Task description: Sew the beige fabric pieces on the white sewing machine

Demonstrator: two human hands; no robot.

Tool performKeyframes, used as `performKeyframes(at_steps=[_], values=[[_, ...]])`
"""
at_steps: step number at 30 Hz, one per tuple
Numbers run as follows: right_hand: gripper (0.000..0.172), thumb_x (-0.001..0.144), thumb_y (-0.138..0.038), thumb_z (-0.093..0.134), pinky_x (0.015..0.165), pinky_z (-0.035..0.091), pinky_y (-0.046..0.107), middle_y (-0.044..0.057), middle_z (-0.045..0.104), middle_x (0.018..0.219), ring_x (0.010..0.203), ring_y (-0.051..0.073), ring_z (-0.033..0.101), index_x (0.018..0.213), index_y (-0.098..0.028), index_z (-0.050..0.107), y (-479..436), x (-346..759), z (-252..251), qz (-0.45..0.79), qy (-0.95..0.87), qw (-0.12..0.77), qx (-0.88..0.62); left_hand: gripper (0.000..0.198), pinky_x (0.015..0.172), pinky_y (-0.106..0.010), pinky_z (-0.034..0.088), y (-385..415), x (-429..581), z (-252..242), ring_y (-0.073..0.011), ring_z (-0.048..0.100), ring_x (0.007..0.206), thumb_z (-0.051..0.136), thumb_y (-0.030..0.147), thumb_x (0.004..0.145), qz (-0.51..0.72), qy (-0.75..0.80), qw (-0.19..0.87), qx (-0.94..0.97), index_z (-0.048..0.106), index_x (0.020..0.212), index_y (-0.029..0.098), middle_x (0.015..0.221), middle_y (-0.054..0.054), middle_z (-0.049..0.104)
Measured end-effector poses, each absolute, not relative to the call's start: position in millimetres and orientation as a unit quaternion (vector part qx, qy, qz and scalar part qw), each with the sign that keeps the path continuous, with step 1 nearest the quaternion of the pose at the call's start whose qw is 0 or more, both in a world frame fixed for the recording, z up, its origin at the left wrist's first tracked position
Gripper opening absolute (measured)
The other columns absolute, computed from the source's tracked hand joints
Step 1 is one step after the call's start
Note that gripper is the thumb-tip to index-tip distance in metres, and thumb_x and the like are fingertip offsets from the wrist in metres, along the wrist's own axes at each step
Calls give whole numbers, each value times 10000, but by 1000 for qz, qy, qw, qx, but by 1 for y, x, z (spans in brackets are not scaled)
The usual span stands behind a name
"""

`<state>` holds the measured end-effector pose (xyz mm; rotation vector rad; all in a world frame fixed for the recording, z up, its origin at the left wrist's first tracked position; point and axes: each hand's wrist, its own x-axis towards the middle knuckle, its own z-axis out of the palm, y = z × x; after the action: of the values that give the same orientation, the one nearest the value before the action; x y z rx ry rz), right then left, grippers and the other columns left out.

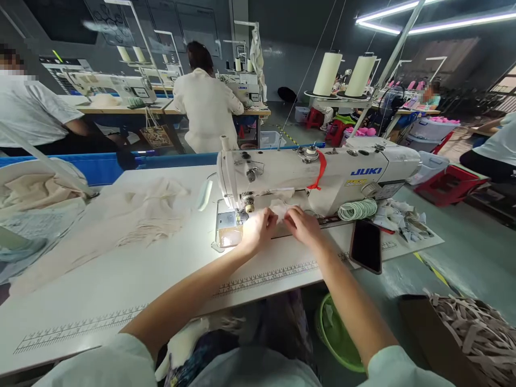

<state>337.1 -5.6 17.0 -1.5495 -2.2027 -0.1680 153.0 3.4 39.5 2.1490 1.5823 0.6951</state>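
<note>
Both hands are under the arm of a white sewing machine [282, 166], just right of its lit needle area. My left hand [258, 230] has its fingers curled in a pinch on a thin pale fabric piece [281, 206]. Close beside it, my right hand [303, 227] is closed on the same fabric from the right. Most of this cloth is hidden behind my fingers. The presser foot [243, 216] stands left of my left hand, above the metal needle plate [226, 219]. A red strip [321, 169] is tied to the machine's arm.
Gathered pale cloth [157, 209] lies on the table [193, 269] at the left. At the right are a mint-coloured coil [357, 209], a phone [366, 246] and fabric scraps [403, 219]. A green basket [338, 338] and a box of strips [467, 333] stand below. Co-workers sit ahead.
</note>
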Motion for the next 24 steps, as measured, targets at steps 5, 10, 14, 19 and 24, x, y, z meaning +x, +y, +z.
performKeyframes(at_steps=[5, 10, 14, 19, 24], values=[[224, 1028, -220, 466, 584, 302, 291, 97, 699, 1120, 792, 185, 627, 1014, -202, 689, -6, 329, 18, -57, -785, 142, -601, 199, 611, -278, 393, -7, 97, 35, -202, 649, 719, 510, 364, 952, 269, 558, 218, 754, 563, 804, 241, 768, -14, 700], [228, 1001, -218, 463, 583, 286, 305, 103, 693, 1087, 758, 187, 603, 976, -193, 689, -4, 332, 13, -75, -786, 155, -595, 258, 596, -285, 360, -16, 21, 39, -202, 623, 654, 465, 429, 920, 220, 628, 206, 717, 565, 763, 250, 633, 19, 646], [188, 974, -232, 493, 560, 294, 307, 91, 701, 1036, 706, 187, 602, 930, -205, 674, 0, 339, 6, -92, -792, 195, -572, 245, 585, -288, 342, -18, -23, 45, -211, 620, 644, 470, 431, 909, 152, 679, 147, 703, 618, 832, 251, 640, 19, 654], [173, 962, -236, 514, 590, 392, 300, 103, 716, 1054, 795, 217, 667, 1013, -215, 677, 1, 344, 4, -118, -792, 255, -542, 332, 633, -289, 433, 0, -66, 54, -235, 688, 761, 469, 478, 941, 156, 648, 131, 734, 668, 1047, 234, 849, -36, 756], [222, 982, -225, 463, 584, 412, 288, 97, 723, 1006, 753, 199, 662, 1047, -210, 675, 0, 340, 5, -122, -787, 272, -541, 213, 850, -336, 492, 44, -101, 74, -321, 641, 1157, 553, 358, 857, 96, 631, 49, 768, 719, 900, 231, 1136, -98, 769]])
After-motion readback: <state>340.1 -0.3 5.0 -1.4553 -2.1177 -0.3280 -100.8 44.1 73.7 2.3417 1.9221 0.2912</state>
